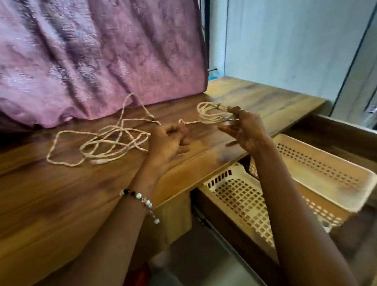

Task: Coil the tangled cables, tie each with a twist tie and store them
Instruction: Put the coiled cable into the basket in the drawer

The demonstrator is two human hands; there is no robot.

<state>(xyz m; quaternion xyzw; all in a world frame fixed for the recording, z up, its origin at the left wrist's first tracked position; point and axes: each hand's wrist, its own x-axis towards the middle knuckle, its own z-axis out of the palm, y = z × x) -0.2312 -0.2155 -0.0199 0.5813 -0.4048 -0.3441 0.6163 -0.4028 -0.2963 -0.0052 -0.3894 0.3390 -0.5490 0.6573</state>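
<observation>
Holding a coiled cable pinched in its fingers at the centre right of the frame, the right hand keeps it raised above the wooden table. The left hand, fingers loosely curled, sits beside it; whether it pinches the coil's tail is unclear. A tangled cable lies left of centre, and two perforated baskets sit in the open drawer, lower right.

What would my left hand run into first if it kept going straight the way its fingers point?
Most likely the loose tail of the coiled cable held by your right hand. The left hand points toward it, though depth is unclear.
</observation>
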